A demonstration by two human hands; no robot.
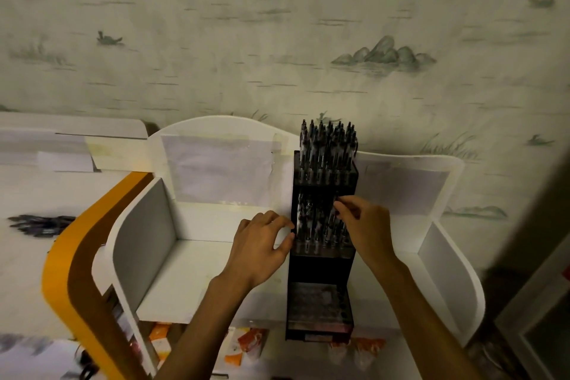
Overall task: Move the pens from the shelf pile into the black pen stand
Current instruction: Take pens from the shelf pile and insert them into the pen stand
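Right now both hands are at the middle tier of the black pen stand (320,268), which stands on the white shelf (197,274) just right of its centre, its back against the shelf's rear panel. The left hand (262,247) has its fingers loosely bent, with fingertips and thumb touching the stand's left edge; whether they truly grip it is hard to tell. The right hand (365,225) reaches in from the right with curled fingers pinching among the pens in the middle tier (320,225); the single pen it may hold is lost in the dark cluster.

The stand's long axis runs from the shelf's front edge toward the rear panel, stepping up in tiers. Its pens stand upright, ends pointing up, and the rear-tier pens (328,145) rise above the panel's top edge. A dark, blurred pile of pens (40,224) lies well to the left, beyond the orange edge (61,274).
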